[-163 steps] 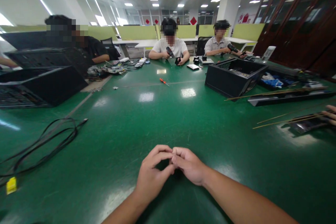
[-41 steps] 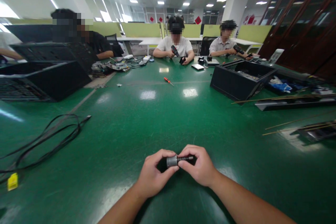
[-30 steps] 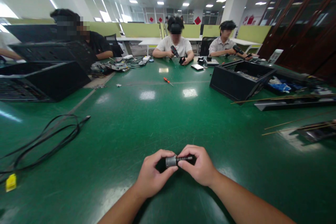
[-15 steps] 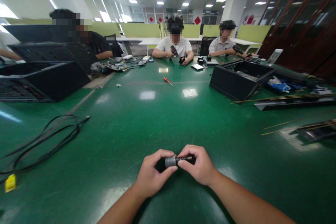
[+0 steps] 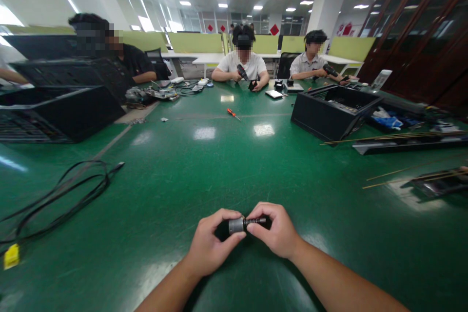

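Note:
Low in the head view, both hands meet over the green table (image 5: 190, 175). Between them lies a small metal cylinder with a thin ridged shaft (image 5: 236, 225), its exact kind unclear. My left hand (image 5: 214, 241) is closed, thumb and fingers gripping the wide grey body. My right hand (image 5: 276, 229) pinches the shaft close to where it joins the body, and the shaft's tip sticks out to the right past the fingers. Some of the part is covered by the fingertips.
An orange screwdriver (image 5: 231, 113) lies mid-table. Black computer cases stand at left (image 5: 54, 114) and right (image 5: 332, 112). A black cable (image 5: 91, 190) loops at left, and thin brass-coloured rods (image 5: 387, 137) lie at right. Across the table, a person holds a power drill (image 5: 242, 72).
The view has shifted very slightly. Both hands keep the same hold on the metal part, with no clear movement of it.

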Tool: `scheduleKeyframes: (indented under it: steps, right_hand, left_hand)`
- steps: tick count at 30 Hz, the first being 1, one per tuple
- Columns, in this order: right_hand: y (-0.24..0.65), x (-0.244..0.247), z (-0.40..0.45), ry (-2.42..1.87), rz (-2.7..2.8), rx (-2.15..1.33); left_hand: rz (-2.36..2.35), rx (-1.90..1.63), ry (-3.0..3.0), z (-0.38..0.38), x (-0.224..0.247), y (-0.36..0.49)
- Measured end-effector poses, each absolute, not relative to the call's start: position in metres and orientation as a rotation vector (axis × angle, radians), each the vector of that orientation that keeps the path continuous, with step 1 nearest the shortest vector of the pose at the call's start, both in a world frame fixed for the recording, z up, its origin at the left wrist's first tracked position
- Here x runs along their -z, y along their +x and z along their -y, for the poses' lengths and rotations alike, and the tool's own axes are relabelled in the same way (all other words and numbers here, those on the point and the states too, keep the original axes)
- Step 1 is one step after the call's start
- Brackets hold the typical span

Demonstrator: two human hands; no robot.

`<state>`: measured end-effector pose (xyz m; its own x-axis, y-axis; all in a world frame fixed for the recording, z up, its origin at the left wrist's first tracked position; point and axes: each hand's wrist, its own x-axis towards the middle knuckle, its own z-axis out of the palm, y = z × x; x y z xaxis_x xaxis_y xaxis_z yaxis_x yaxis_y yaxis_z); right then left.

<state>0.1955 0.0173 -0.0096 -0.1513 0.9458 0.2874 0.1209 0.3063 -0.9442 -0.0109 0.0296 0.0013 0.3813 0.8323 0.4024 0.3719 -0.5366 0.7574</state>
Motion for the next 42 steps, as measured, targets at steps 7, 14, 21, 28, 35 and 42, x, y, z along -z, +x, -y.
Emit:
scheduleKeyframes:
  steps: [7, 14, 21, 28, 35, 42]
  right_hand:
    - [0.1961, 0.0092, -0.0176, -1.019, 1.534, -1.014]
    - [0.1959, 0.0087, -0.0171, -1.029, 1.534, -1.015]
    - [0.1972, 0.0085, -0.0172, -1.023, 1.55, -1.006]
    - [0.1977, 0.0109, -0.0181, -1.026, 1.539, -0.996]
    - [0.1971, 0.0087, -0.0169, -1.041, 1.53, -1.009]
    - [0.1976, 0.0089, -0.0169, -1.032, 1.536, -1.002]
  left_hand:
    - [-1.032, -1.082, 2.08, -0.0302, -0.0023, -0.0109]
    - [-1.034, -1.069, 2.068, -0.0292, -0.0043, -0.0106]
    - [-1.05, -1.075, 2.082, -0.0294, -0.0051, -0.0103]
    - [-1.076, -1.076, 2.065, -0.0303, -0.004, -0.0112]
    - [-1.061, -1.091, 2.052, -0.031, -0.0026, -0.0119]
    - [-1.103, -1.092, 2.09, -0.0315, -0.0029, -0.0122]
